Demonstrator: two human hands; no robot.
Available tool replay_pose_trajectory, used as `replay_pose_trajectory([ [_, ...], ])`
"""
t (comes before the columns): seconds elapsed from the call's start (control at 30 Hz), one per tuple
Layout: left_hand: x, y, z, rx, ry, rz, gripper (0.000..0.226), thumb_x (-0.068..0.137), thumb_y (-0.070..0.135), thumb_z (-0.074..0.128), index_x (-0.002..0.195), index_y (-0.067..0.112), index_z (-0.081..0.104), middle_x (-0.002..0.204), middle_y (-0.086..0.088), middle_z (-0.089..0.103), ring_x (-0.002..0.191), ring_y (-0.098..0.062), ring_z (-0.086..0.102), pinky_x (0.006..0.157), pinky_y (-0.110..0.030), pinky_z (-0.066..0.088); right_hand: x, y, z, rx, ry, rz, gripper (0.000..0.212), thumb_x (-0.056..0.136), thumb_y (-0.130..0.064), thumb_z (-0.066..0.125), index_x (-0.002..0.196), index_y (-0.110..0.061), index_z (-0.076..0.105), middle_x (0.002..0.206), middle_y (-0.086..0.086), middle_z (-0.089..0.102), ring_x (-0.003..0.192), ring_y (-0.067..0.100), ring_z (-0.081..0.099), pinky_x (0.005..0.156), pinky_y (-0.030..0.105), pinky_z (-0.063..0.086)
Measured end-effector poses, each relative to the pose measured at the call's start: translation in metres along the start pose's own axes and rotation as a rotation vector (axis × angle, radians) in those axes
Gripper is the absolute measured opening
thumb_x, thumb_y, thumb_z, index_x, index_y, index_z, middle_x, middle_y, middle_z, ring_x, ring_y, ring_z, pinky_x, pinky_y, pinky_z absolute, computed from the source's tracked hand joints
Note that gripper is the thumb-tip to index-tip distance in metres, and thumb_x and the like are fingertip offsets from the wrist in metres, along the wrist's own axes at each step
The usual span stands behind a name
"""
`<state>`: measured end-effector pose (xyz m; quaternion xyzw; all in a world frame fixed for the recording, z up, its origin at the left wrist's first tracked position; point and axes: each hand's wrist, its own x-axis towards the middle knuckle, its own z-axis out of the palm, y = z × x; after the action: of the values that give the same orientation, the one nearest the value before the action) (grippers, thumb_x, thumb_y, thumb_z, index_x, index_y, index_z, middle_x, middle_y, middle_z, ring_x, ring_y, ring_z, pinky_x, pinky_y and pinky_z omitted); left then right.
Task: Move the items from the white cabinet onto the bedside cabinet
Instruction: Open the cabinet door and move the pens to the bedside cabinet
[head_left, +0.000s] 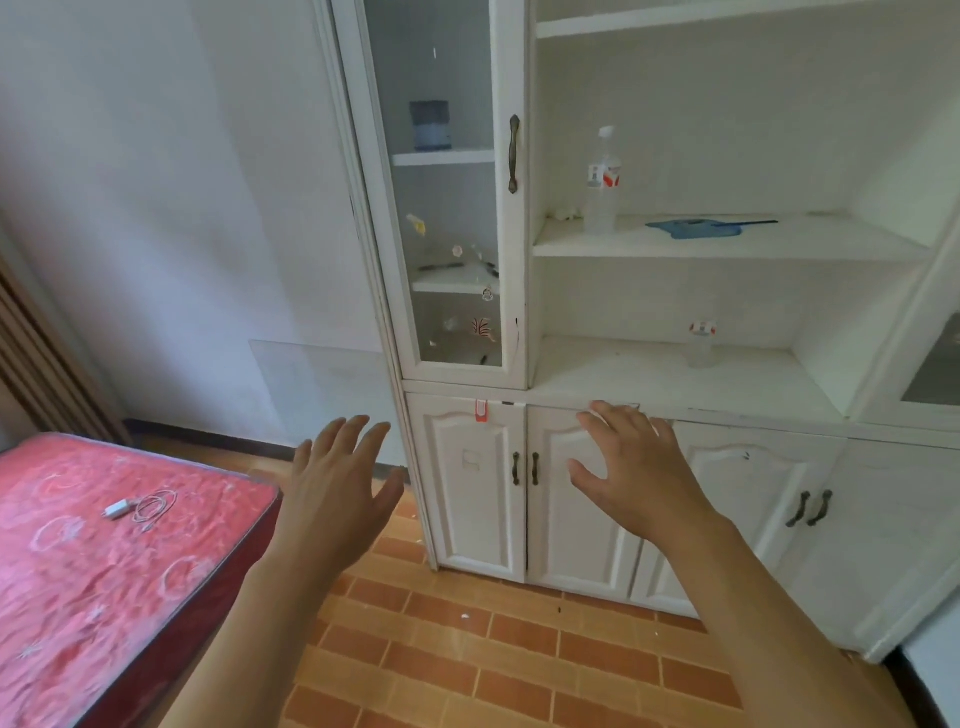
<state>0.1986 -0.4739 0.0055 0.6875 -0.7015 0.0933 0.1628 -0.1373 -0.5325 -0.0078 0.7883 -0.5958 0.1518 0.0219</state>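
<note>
Both hands are raised in front of a tall white cabinet (691, 291), palms facing away, fingers spread and holding nothing. The left hand (340, 486) hovers over the tiled floor (467, 660), just left of the cabinet's lower corner. The right hand (636, 467) is in front of the lower cabinet doors, its fingertips reaching up near the edge of the cabinet's lower open shelf. On the upper open shelf, toward its left side, stands a clear plastic bottle (602, 179) with a white cap and a red and white label, upright. Just to its right on the same shelf lies a flat blue item (696, 227) with a thin handle pointing right; what it is cannot be told. On the lower open shelf, far back and toward the right, stands a smaller clear container (701, 344) with a red and white top. On the left of the cabinet is a glass door (447, 208) with small stickers on it; behind the glass, a blue and white cylinder (430, 124) sits on a high shelf. At the near left is a bed (78, 597) with a red patterned cover, and on it lie a white charger (118, 508) and a coiled cable (153, 506), touching each other. The bedside cabinet is not in view.
</note>
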Motion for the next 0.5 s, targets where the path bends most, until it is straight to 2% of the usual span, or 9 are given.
replay_pose_trajectory([
  [0.23, 0.095, 0.03, 0.035, 0.039, -0.006, 0.062, 0.071, 0.095, 0.063, 0.024, 0.149, 0.023, 0.047, 0.155, -0.004, 0.049, 0.145, -0.03, 0.041, 0.114, -0.058, 0.039, 0.083, 0.054, 0.011, 0.008, 0.01, -0.032, 0.064, 0.1, -0.06, 0.039, 0.156, -0.029, 0.036, 0.166, -0.005, 0.029, 0.152, 0.018, 0.026, 0.125, 0.049, 0.02],
  [0.5, 0.204, 0.083, 0.066, 0.011, 0.037, 0.032, 0.061, 0.098, 0.056, 0.035, 0.145, 0.021, 0.051, 0.151, -0.005, 0.052, 0.141, -0.03, 0.046, 0.115, -0.055, 0.039, 0.192, 0.141, 0.012, -0.015, 0.024, -0.091, 0.068, 0.096, -0.063, 0.035, 0.153, -0.026, 0.04, 0.163, -0.003, 0.036, 0.149, 0.018, 0.032, 0.123, 0.048, 0.024],
])
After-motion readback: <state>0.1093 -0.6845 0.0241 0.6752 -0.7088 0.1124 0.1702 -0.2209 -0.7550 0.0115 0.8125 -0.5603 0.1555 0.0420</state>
